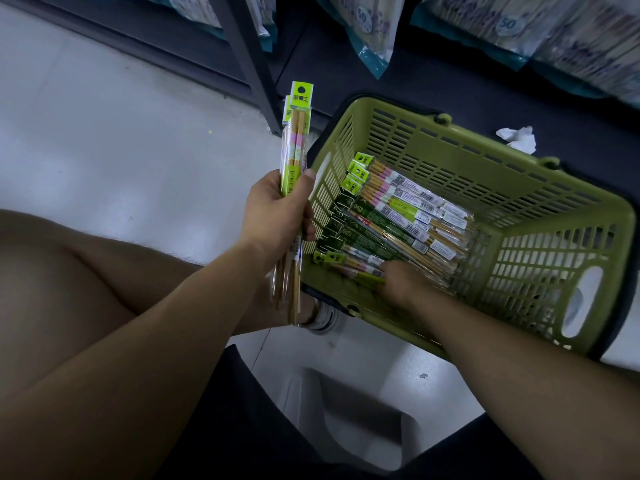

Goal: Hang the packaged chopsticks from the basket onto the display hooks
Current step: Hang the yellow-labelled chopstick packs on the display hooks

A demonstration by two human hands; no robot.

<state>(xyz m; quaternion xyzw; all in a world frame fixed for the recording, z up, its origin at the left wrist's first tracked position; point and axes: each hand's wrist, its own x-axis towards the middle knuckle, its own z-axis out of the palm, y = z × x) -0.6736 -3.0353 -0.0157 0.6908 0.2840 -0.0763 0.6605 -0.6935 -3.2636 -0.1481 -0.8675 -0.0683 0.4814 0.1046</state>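
Left hand (277, 216) grips a bundle of green-labelled packaged chopsticks (296, 133); right hand (398, 282), fingers' hold unclear, reaches among many packs (408, 209) left in the olive plastic basket (450, 161).

i see a bunch of packaged chopsticks (295, 157) gripped upright in my left hand (273, 216); more packs (408, 216) lie flat in the green basket (519, 181), just beyond my right hand (401, 282).

Dim, cool, even light leaves a soft sheen on the pale floor (104, 133) and sinks the shelf (450, 81) into shadow, while the wide lens bends the edges, the bags (502, 26) up top blur, and the basket (519, 188) is sharp.
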